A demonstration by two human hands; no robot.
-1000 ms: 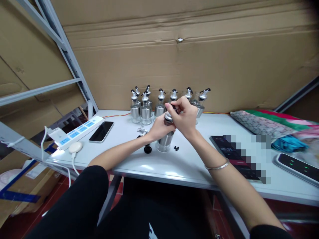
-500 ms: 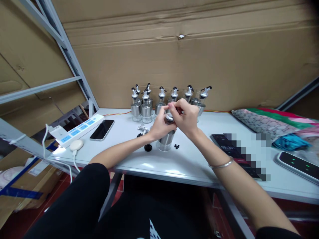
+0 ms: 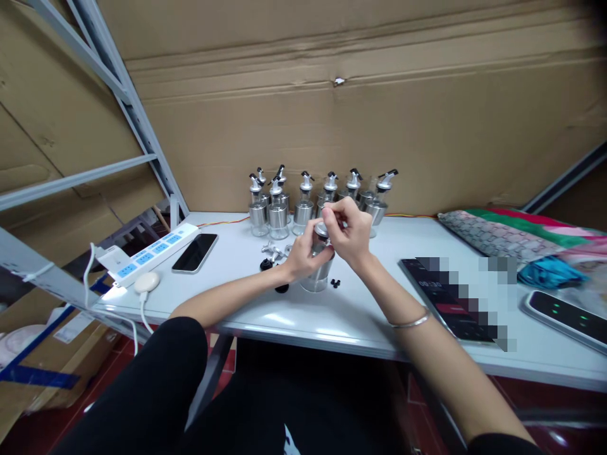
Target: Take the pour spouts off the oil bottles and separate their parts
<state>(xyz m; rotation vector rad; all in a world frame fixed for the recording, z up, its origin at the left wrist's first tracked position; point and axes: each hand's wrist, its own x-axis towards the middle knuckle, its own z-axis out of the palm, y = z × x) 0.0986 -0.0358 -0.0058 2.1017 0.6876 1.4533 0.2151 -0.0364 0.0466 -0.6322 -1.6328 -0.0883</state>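
A glass oil bottle with a metal sleeve (image 3: 317, 279) stands upright near the table's front edge. My left hand (image 3: 303, 258) is wrapped round its neck, just under the silver spout top (image 3: 321, 230). Above that top, my right hand (image 3: 351, 230) is closed in a pinch; whatever its fingertips hold is too small and covered to make out. Several tiny black pieces (image 3: 335, 284) lie to the right of the bottle. To its left are silver spout parts (image 3: 274, 250) and black round stoppers (image 3: 266, 265), partly covered by my left hand and wrist.
Several similar oil bottles (image 3: 279, 220) with black-levered spouts stand along the cardboard wall (image 3: 237, 126). A phone (image 3: 195, 253) and a power strip (image 3: 159, 249) lie left. On the right are a tablet-like device showing a timer (image 3: 439, 297), a black-topped device (image 3: 569, 313) and bundled fabric (image 3: 502, 240).
The view has tilted up slightly. My right hand has shifted a little downward against the bottle top and its fingers are more tightly bunched. My left hand keeps its hold on the neck.
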